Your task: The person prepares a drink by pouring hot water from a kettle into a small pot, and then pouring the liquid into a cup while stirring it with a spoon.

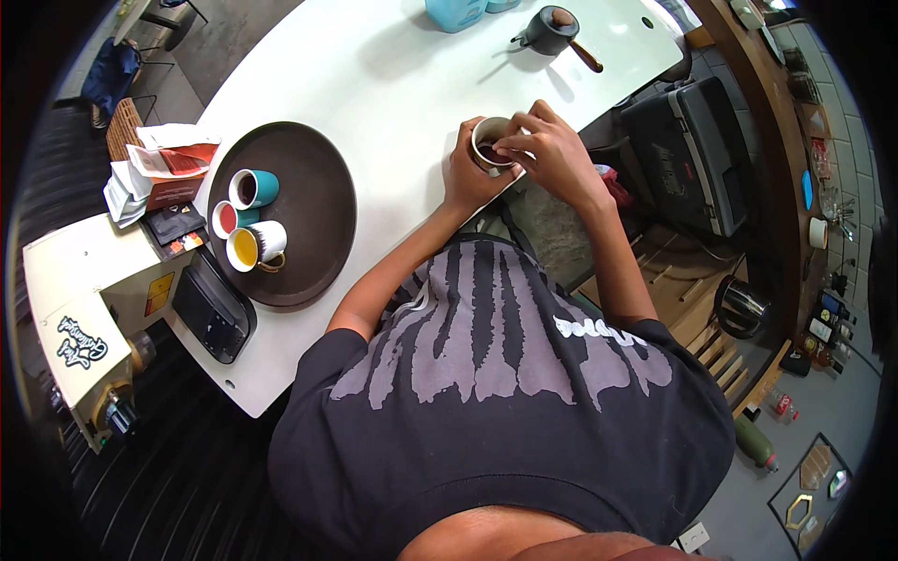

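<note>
At the table's near right edge my left hand [464,173] wraps round a pale cup [488,130], holding it tilted so its inside shows, with something dark at the bottom. My right hand [552,154] is over the cup, its thumb and fingertips brought together at the opening. Whatever the fingers pinch, if anything, cannot be made out. Left of both hands a round dark brown tray [313,238] carries a teal cup [266,188] with a dark inside, a cup with a red inside [224,219], and a white mug [271,237] with a yellow inside and a gold handle.
On the white table [402,103] stand a small dark pot [550,34] with a wooden handle and a light-blue container [455,11]. Paper packets [173,168] and a black card terminal [213,309] sit at the left. A metal kettle [744,304] is on the right.
</note>
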### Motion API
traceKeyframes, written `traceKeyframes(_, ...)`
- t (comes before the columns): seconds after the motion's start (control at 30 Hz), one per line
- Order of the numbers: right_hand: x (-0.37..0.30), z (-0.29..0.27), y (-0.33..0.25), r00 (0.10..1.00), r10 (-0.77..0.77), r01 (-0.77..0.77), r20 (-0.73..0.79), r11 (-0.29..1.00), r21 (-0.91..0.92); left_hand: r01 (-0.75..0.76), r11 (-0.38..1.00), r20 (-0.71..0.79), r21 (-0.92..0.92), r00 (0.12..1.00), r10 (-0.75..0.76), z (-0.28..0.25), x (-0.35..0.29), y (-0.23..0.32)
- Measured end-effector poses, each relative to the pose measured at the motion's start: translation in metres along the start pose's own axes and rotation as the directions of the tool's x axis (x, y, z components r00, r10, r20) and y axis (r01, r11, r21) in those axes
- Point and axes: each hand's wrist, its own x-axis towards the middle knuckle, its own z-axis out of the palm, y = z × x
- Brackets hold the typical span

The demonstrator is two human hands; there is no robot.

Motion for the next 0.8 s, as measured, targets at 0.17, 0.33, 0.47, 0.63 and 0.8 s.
traceKeyframes(0.17,-0.004,0.008,-0.001,0.999,-0.034,0.034,-0.020,0.999,-0.006,-0.021,0.998,-0.005,0.063,1.000,0.022,-0.011,-0.006,0.003)
traceKeyframes(0.33,-0.004,0.010,-0.007,0.999,-0.051,0.051,-0.016,0.999,0.001,0.004,0.995,0.112,0.096,0.994,-0.014,-0.031,-0.013,-0.004)
traceKeyframes(0.47,-0.003,0.017,-0.018,0.988,-0.151,0.151,0.028,0.988,0.032,-0.055,0.994,0.165,0.090,0.986,0.040,-0.036,-0.011,-0.009)
traceKeyframes(0.63,-0.003,0.013,-0.014,0.996,-0.077,0.077,-0.046,0.997,-0.005,-0.093,0.994,0.140,0.065,0.987,0.083,-0.032,-0.010,-0.009)
traceKeyframes(0.8,-0.007,0.011,-0.010,0.997,-0.077,0.077,-0.024,0.997,-0.007,-0.135,0.989,0.158,0.060,0.979,0.125,-0.030,-0.009,-0.009)
